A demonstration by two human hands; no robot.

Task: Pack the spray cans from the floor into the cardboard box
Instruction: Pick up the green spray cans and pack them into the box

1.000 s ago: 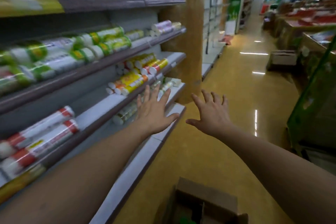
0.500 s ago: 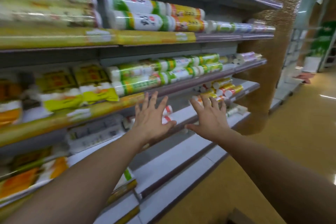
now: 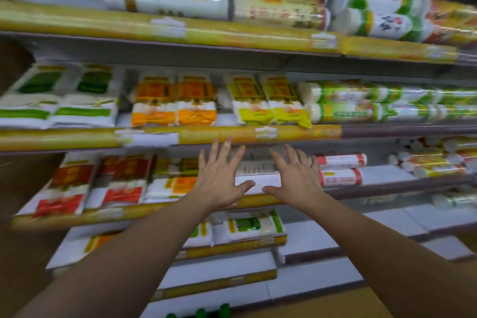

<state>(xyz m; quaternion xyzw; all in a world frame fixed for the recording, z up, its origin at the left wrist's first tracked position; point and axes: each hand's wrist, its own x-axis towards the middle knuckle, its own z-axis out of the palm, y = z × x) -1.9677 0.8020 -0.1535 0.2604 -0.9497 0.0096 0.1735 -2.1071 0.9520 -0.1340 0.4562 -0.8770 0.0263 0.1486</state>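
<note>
My left hand [image 3: 220, 175] and my right hand [image 3: 296, 177] are stretched out in front of me, side by side, fingers spread and straight, holding nothing. They hover in front of the store shelves at the height of the third shelf. At the very bottom edge a few green caps [image 3: 201, 312] poke into view, likely tops of spray cans on the floor; their bodies are cut off. The cardboard box is out of view.
A tall shelving unit [image 3: 232, 134] with yellow price rails fills the view, stocked with bagged and rolled noodle packs. White lower shelves [image 3: 335, 237] stick out toward me at the right. A strip of yellow floor [image 3: 335, 304] shows at the bottom right.
My view has swung left from the aisle to face the shelves head-on. The cardboard box has dropped out of view. Both hands stay outstretched and spread, now closer together.
</note>
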